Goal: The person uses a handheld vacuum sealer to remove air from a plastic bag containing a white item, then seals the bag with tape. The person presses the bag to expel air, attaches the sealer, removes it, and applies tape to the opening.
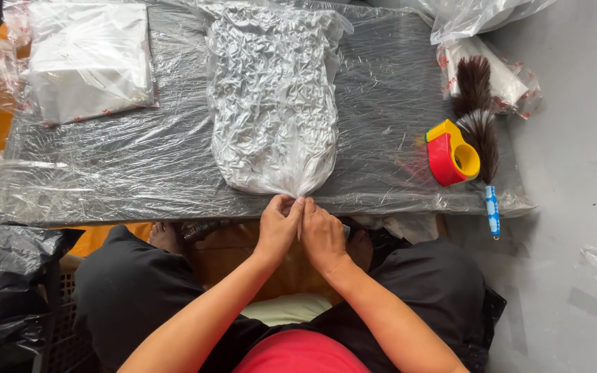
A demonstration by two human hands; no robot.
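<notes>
Nearest the camera, a seated person's two bare forearms reach forward over dark trousers and a red top. The left hand and right hand meet side by side, touching, at the near edge of the worktop, a dark board wrapped in clear plastic film. Both hands pinch the gathered, twisted neck of a clear plastic bag stuffed with crumpled white filling; the fingers are pressed together on it, not spread.

From that pinch the bag runs straight away from the hands, its long axis pointing toward the far edge of the worktop, widening as it goes. Neither hand is nearer; both sit at the bag's closest tip.

To the right of the hands, well apart, lie a red and yellow tape dispenser and a dark feather duster with a blue and white handle. Far off to the left rests a flat white packet in clear wrap.
</notes>
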